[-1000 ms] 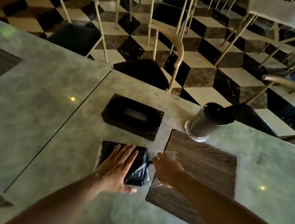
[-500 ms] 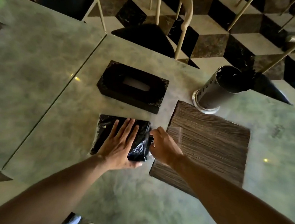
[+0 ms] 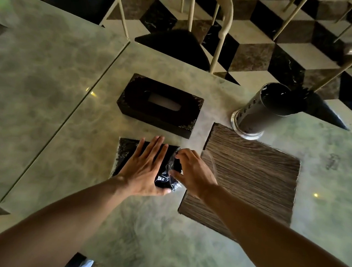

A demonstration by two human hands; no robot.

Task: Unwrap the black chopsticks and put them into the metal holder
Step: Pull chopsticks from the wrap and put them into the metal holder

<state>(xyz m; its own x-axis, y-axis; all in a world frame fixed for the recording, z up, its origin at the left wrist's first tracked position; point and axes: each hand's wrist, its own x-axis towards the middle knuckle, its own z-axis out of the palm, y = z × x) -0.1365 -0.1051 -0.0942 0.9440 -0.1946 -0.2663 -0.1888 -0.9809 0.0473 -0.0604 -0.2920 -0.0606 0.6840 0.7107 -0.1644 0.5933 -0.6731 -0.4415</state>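
Note:
A flat bundle of black chopsticks (image 3: 126,152) in clear plastic wrap lies on the marble table (image 3: 58,80), just in front of me. My left hand (image 3: 146,169) presses flat on top of it, fingers spread. At the bundle's right end my right hand (image 3: 191,171) pinches the crinkled plastic wrap (image 3: 167,178) between thumb and fingers. The metal holder (image 3: 264,111), a perforated cylinder with a dark open mouth, stands upright at the far right, beyond the wooden board.
A black tissue box (image 3: 160,104) sits just behind the bundle. A brown wooden board (image 3: 252,178) lies to the right, under my right forearm. Chairs (image 3: 223,20) and a checkered floor lie past the table's far edge. A seam (image 3: 70,111) splits the tabletop on the left.
The view has tilted down and closer to the table. My right hand moved left from the board onto the bundle's end and took hold of the plastic wrap. My left hand stays flat.

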